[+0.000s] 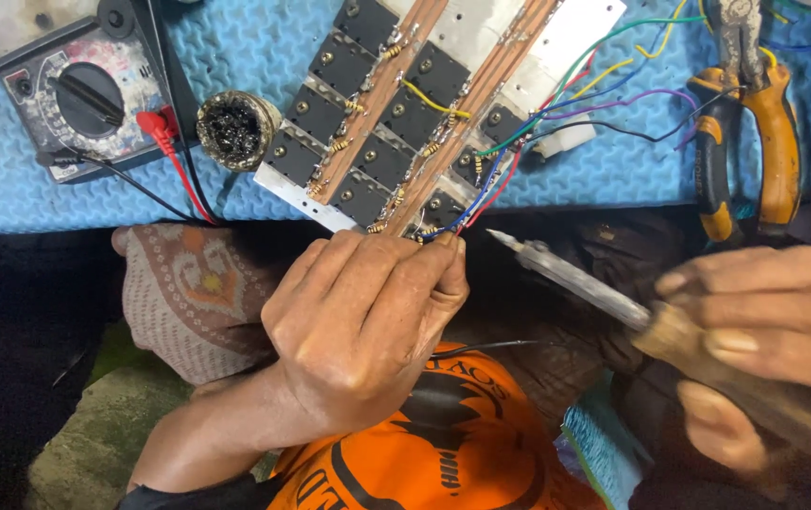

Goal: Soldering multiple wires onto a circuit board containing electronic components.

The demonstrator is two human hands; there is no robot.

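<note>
So on the far left a multimeter (70,85) sits on the blue mat (264,47), with a small tin of dark flux (233,127) just beside it. The left hand (367,321) has its fingers curled and pressed together, pinching the near edge of the transistor board (405,113). Over on the right, the right hand (774,331) is wrapped around a soldering iron (566,274) whose tip points at that edge, with orange-handled pliers (755,132) lying above.

Blue textured mat (264,47) covering the tabletop, edge to edge. Below it, dark shadow; patch of grey-green floor (93,444) at lower left. Light even, overhead.
</note>
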